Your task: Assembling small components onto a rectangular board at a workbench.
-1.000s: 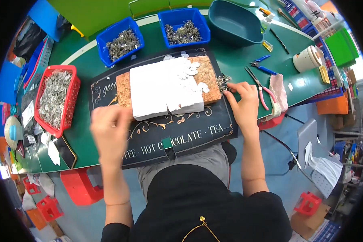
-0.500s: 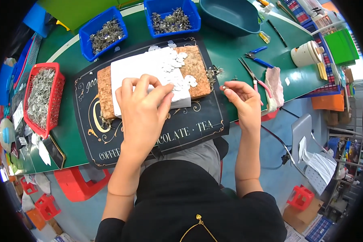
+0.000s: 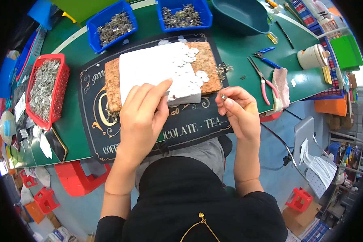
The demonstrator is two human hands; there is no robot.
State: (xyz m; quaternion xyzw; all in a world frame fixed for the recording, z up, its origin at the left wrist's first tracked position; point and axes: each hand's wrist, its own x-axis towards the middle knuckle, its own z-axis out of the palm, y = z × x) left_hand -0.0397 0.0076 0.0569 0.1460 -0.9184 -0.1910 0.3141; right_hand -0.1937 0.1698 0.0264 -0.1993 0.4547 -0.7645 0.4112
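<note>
My left hand [image 3: 143, 115] is over the front edge of a white sheet [image 3: 145, 60], fingers curled and thumb close to the index finger. A tiny greyish bit seems to show between them, too small to name. My right hand [image 3: 242, 111] is just right of the sheet, pinching a small shiny metal piece [image 3: 224, 97] between thumb and fingers. The sheet lies across a brown, cork-like block [image 3: 207, 60]. Several small flat white pieces [image 3: 183, 56] are scattered over its right side. Small metal parts [image 3: 223, 70] cluster at the block's right end.
Two blue bins [image 3: 94, 36] of metal parts stand at the back, beside a dark green basin [image 3: 242, 18]. At left is a red basket [image 3: 62, 80] of shiny pieces. Pink-handled pliers [image 3: 264, 86], blue-handled cutters [image 3: 266, 56] and a pink cloth [image 3: 281, 82] lie right.
My right hand has moved slightly left and down toward the block, still pinching the small metal piece. My left hand has come down to the sheet's front edge. The view has shifted a little.
</note>
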